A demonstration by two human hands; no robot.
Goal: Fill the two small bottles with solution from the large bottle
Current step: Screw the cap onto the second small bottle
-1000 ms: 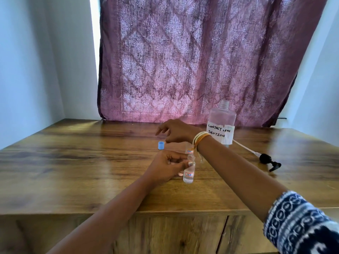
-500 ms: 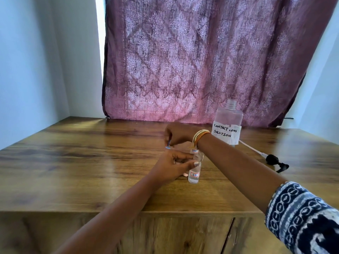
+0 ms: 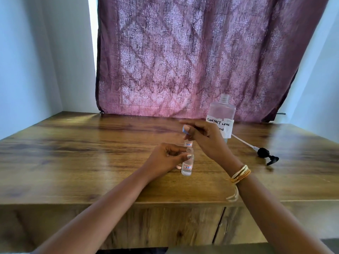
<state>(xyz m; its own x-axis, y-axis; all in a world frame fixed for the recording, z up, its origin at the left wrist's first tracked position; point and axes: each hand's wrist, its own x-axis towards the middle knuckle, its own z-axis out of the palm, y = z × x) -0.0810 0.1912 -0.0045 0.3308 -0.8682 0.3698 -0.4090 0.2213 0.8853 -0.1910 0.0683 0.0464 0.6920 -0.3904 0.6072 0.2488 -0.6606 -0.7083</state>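
Note:
A small clear bottle (image 3: pixel 187 166) labelled "7B" stands upright on the wooden table (image 3: pixel 73 153), and my left hand (image 3: pixel 166 159) grips it near the neck. Just behind it stands a second small labelled bottle (image 3: pixel 188 144), partly hidden by my right hand (image 3: pixel 203 138). That hand hovers above both bottles and pinches a small blue cap (image 3: pixel 185 130) between thumb and fingers. The large clear bottle (image 3: pixel 222 114), marked "CONTACT LENS SOLUTION", stands uncapped behind my right hand.
A black pump head with its long white tube (image 3: pixel 264 153) lies on the table to the right of the large bottle. A purple patterned curtain (image 3: pixel 192 57) hangs behind the table. The table's front edge runs just below my forearms.
My right hand picked the blue cap up off the table at the left of the bottles and lifted it back over them. My left hand stayed on the near small bottle.

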